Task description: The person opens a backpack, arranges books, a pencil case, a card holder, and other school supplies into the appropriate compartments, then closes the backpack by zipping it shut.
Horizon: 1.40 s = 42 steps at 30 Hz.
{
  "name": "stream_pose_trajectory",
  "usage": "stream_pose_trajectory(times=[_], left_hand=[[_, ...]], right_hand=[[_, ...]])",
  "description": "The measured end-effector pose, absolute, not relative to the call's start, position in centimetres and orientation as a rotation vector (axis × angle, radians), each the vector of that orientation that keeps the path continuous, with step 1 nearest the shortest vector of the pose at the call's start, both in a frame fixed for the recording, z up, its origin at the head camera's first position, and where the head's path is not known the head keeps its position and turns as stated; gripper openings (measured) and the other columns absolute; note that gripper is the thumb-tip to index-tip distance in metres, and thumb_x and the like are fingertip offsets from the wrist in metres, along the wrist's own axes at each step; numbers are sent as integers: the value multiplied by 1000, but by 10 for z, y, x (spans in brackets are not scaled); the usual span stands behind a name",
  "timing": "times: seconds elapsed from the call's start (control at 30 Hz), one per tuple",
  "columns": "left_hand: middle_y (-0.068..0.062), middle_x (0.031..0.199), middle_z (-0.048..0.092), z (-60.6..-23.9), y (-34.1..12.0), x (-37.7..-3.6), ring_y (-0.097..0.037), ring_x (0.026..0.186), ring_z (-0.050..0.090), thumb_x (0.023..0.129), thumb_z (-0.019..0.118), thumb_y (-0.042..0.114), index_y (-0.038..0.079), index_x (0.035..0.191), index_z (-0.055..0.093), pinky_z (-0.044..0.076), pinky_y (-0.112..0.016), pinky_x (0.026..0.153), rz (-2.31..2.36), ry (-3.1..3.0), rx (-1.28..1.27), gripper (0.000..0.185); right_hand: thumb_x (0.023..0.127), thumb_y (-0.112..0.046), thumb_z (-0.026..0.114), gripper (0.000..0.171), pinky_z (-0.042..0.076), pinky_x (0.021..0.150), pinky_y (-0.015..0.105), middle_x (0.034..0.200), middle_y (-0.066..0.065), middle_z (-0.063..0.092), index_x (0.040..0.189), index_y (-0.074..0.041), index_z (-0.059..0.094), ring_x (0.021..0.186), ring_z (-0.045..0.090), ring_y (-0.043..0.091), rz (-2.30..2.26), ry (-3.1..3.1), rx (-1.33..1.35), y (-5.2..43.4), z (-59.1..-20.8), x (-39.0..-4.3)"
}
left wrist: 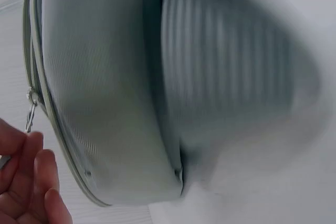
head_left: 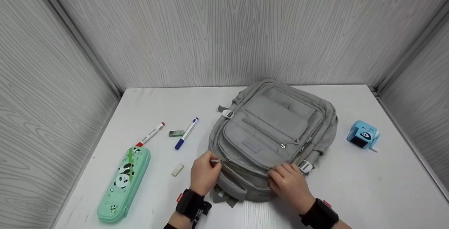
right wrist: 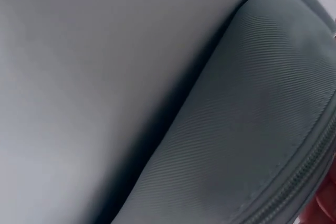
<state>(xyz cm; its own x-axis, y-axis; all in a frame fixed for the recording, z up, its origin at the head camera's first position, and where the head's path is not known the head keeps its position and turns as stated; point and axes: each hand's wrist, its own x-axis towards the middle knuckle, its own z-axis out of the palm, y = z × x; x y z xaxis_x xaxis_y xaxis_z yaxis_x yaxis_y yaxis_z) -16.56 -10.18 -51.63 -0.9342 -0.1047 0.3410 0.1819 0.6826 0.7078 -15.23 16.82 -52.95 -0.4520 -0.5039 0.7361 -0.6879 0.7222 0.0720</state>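
Note:
A grey backpack [head_left: 266,116] lies on its back on the white table, its top end toward the person. My left hand [head_left: 205,173] pinches the zipper pull [left wrist: 30,120] at the left of the bag's near end; the metal slider shows beyond the fingertips in the left wrist view. Along that end the zipper seam [head_left: 245,180] curves between both hands. With curled fingers, my right hand [head_left: 289,185] grips the fabric edge by the zipper at the bag's near right. Only a bit of its fingers [right wrist: 321,203] shows in the right wrist view.
To the left lie a green panda pencil case [head_left: 122,187], a red marker [head_left: 151,134], a blue marker [head_left: 186,133], a green block-shaped item [head_left: 176,133] and a white eraser [head_left: 178,169]. A blue crank pencil sharpener [head_left: 363,135] stands at right. Panels [head_left: 238,29] enclose the table.

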Motion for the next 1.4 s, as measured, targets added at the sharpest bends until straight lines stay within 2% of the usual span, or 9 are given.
stream_pose_trajectory(times=[0.13, 0.3, 0.53, 0.83, 0.87, 0.9, 1.0, 1.13, 1.4], left_hand=[[-3, 72, 68, -515, -108, -168, -14, 64, 62, 76, 69, 3, 12, 76, 62, 47, -26, 60, -1103, -2527, -13, 11], [-2, 70, 68, -517, -111, -167, -13, 63, 61, 76, 70, 4, 12, 76, 62, 46, -27, 59, -1069, -2523, 1, 11], [-1, 68, 65, -518, -107, -161, -13, 60, 57, 75, 71, 4, 13, 76, 61, 43, -27, 56, -1007, -2494, -20, 13], [-1, 69, 65, -518, -98, -157, -13, 61, 58, 74, 71, 3, 13, 75, 61, 44, -26, 58, -1017, -2494, -26, 14], [0, 69, 66, -518, -97, -156, -12, 61, 58, 74, 71, 3, 13, 75, 61, 44, -26, 58, -1014, -2497, -41, 14], [0, 69, 65, -518, -95, -155, -12, 61, 58, 74, 72, 3, 13, 75, 60, 44, -26, 57, -1003, -2500, -59, 15], [2, 68, 64, -519, -89, -149, -11, 60, 57, 73, 72, 3, 13, 74, 58, 44, -25, 56, -949, -2490, -129, 17], [3, 69, 64, -520, -80, -139, -10, 60, 58, 71, 71, -1, 13, 74, 57, 45, -23, 57, -890, -2460, -235, 21], [4, 68, 63, -519, -48, -123, -8, 60, 57, 64, 72, -2, 14, 73, 55, 43, -19, 58, -856, -2423, -479, 24]], right_hand=[[83, -13, 64, 3, 43, 68, 32, 82, -2, 65, 84, -12, 68, 74, 58, 15, 315, -2146, 940, 189, -530, -151], [104, -26, 41, 35, 42, 74, 33, 87, -2, 67, 87, -13, 68, 81, 59, 16, 334, -2171, 950, 214, -528, -149], [107, -36, 35, 44, 40, 83, 36, 91, 0, 64, 87, -15, 69, 89, 58, 20, 318, -2247, 908, 244, -524, -149], [107, -40, 37, 44, 38, 84, 37, 94, 3, 64, 91, -16, 71, 94, 58, 23, 345, -2279, 893, 262, -530, -157], [104, -37, 47, 35, 39, 84, 38, 95, 3, 64, 91, -16, 71, 94, 58, 23, 352, -2284, 891, 265, -531, -158], [104, -38, 47, 36, 39, 84, 38, 95, 3, 64, 92, -16, 72, 93, 58, 23, 358, -2289, 886, 267, -531, -158], [89, -23, 73, 8, 40, 84, 39, 96, 4, 63, 93, -16, 73, 93, 58, 25, 376, -2316, 863, 275, -533, -161], [66, -7, 85, 33, 41, 82, 41, 96, 6, 63, 95, -16, 73, 92, 57, 27, 361, -2348, 826, 283, -534, -168], [68, 0, 85, 31, 42, 64, 41, 92, 10, 62, 93, -14, 74, 85, 56, 30, 263, -2392, 680, 300, -527, -188]])
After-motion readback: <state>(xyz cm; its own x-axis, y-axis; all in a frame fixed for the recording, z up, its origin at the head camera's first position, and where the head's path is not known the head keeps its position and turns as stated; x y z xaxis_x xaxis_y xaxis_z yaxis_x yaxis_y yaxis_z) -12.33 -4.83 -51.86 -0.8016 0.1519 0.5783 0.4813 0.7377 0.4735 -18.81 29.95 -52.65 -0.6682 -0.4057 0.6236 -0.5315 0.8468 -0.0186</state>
